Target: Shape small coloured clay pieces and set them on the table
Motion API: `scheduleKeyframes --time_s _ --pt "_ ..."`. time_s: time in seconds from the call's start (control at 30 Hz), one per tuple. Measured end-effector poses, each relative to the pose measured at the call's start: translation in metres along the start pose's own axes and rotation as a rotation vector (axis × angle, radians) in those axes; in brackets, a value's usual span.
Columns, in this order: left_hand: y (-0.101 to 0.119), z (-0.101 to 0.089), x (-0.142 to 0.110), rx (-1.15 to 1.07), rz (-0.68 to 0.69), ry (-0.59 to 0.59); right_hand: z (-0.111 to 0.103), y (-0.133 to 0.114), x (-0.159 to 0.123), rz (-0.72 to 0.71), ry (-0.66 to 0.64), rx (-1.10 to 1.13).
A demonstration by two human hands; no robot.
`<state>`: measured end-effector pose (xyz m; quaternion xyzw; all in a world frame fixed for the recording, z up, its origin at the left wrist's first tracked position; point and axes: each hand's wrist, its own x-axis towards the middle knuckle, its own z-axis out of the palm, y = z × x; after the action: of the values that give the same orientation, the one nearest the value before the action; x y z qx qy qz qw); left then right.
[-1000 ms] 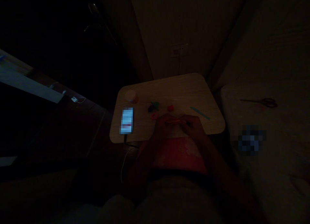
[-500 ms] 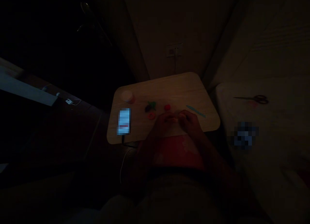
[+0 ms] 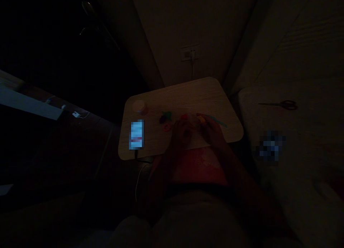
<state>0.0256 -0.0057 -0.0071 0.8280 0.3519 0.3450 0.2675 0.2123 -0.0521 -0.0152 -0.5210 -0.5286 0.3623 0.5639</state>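
Observation:
The light is very dim. My right hand [image 3: 212,130] is closed on a small orange lump of modelling clay [image 3: 201,119], held between thumb and fingers above the small table. Beside it, my left hand [image 3: 182,132] is low over the wood with its fingers curled; whatever they hold, if anything, is hidden. Just beyond the left fingers lies a red lump [image 3: 184,116]. To the left are a green piece [image 3: 167,115], a dark piece [image 3: 162,119] and a red ring [image 3: 167,127]. A teal stick [image 3: 219,121] lies partly behind my right hand.
The wooden table [image 3: 188,94] has rounded corners. On its left are a pale-lidded tub [image 3: 139,106] and a lit phone [image 3: 136,134] with a cable. Scissors [image 3: 286,105] rest on the pale surface at right. A wall socket [image 3: 189,53] with a plugged-in cord is behind.
My hands have moved apart. The orange lump now shows in my right hand, which is raised slightly toward the teal stick; my left hand is more curled. The view has shifted a little.

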Motion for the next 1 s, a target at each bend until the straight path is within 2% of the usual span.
scheduleKeyframes --time_s 0.1,0.17,0.4,0.63,0.8,1.0 --pt "0.001 -0.001 -0.003 -0.007 0.005 0.07 0.002 0.0 -0.001 0.028 0.037 0.042" --pt "0.003 -0.002 -0.004 -0.03 0.009 0.103 0.004 0.0 -0.003 0.058 0.007 0.064" --pt "0.005 -0.003 -0.004 -0.01 0.003 0.081 0.004 0.0 -0.001 0.11 -0.053 0.147" --pt "0.003 -0.001 -0.001 0.12 0.204 0.118 0.003 -0.003 0.002 0.075 -0.103 0.194" --pt "0.008 0.002 0.0 0.215 0.303 0.163 0.002 -0.001 0.003 0.07 -0.086 0.179" --pt "0.012 0.002 -0.001 0.24 0.307 0.174 0.001 -0.003 0.003 0.078 -0.109 0.193"
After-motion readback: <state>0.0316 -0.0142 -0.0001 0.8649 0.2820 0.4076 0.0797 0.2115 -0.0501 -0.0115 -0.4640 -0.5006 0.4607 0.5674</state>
